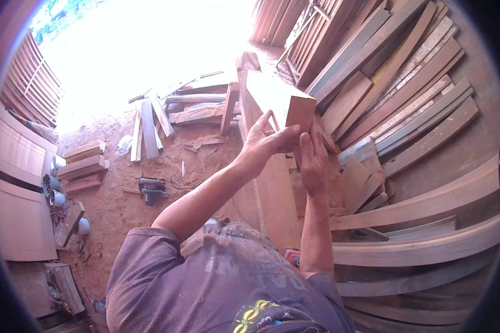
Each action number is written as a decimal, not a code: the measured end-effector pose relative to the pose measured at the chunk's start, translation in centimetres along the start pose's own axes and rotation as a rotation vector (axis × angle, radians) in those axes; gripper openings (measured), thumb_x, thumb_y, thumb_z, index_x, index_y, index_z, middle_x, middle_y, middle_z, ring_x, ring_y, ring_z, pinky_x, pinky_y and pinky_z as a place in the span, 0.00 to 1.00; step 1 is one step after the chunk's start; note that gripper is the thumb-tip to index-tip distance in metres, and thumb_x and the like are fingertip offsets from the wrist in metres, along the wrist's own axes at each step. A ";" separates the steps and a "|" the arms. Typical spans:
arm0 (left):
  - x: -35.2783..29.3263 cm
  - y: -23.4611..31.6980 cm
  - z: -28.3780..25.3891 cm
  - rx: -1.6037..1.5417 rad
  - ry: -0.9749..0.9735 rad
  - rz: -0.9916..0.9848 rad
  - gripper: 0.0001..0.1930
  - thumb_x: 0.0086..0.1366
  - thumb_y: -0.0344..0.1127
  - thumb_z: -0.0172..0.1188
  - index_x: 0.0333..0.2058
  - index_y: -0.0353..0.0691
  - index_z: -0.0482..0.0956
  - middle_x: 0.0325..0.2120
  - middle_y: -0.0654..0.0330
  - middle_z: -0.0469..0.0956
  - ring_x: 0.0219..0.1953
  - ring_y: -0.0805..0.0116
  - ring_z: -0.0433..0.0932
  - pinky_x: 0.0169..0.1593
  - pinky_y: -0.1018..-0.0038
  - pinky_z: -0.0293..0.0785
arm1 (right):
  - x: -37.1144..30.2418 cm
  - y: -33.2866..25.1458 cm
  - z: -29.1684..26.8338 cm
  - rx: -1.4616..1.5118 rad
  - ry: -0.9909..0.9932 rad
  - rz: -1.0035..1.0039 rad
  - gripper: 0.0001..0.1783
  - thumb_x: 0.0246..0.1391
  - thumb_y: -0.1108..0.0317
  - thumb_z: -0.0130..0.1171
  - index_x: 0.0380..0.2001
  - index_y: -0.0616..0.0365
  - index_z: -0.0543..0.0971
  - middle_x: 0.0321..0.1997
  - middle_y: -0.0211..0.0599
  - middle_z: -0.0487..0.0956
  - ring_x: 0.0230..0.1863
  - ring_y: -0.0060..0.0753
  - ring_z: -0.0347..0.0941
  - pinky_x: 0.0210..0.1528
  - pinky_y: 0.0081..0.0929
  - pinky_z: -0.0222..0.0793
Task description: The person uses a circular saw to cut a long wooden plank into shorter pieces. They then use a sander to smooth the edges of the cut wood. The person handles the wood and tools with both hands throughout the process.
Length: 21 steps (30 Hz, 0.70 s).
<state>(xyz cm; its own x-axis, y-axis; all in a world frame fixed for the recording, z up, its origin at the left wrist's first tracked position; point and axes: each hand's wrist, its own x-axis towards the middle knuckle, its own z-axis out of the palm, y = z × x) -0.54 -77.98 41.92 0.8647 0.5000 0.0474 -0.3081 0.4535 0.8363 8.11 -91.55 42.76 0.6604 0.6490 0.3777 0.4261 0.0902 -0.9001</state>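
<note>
A thick, square-edged wooden beam [301, 112] is raised in front of me, its near end facing me and its far part washed out by glare. My left hand [264, 141] grips its left side close to that end, with the thumb across the lower edge. Against the lower right of the same end, my right hand [314, 158] holds it with fingers pointing up; part of that grip is hidden. Below both hands runs a long wooden plank [276, 205], reaching from near my body toward the bright far side.
A corded power tool [151, 190] lies on the dusty floor to the left, near loose wood offcuts [147, 127]. Many boards [394, 94] lean at the right, with long curved timbers [422, 244] nearer me. Panelled wooden doors [19, 216] stand far left. A red object [292, 255] sits beside my right forearm.
</note>
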 end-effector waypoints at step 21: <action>-10.3 -16.2 -10.0 1.028 -0.439 -0.688 0.58 0.65 0.50 0.71 0.80 0.34 0.39 0.62 0.42 0.79 0.62 0.47 0.80 0.68 0.58 0.74 | -18.8 11.4 3.7 -0.625 0.007 0.557 0.47 0.49 0.51 0.79 0.66 0.65 0.69 0.49 0.67 0.84 0.50 0.68 0.83 0.52 0.57 0.80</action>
<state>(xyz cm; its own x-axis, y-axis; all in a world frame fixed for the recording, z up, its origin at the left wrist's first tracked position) -8.45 -83.07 22.40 0.8392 0.0246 -0.5432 0.5171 -0.3454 0.7832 -1.69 -99.94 24.57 0.8790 0.4696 -0.0835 0.2991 -0.6791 -0.6704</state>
